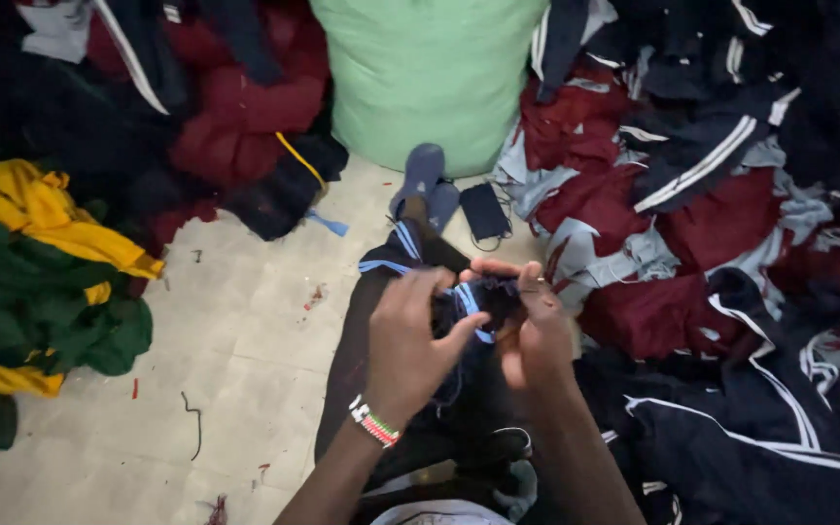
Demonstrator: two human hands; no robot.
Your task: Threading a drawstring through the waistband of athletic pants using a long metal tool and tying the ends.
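Dark garment (473, 297) pinched between left hand (408, 335) and right hand (529, 326), apparently.

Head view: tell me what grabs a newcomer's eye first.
At centre, the left hand and right hand pinch a dark garment with blue trim. A big pale green sack stands at the top, and a yellow and green clothes pile lies at left.

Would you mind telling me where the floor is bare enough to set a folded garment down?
The floor is bare between the green-and-yellow pile and the hands' dark garment, up to the green sack. The right is crowded with maroon and navy clothes.
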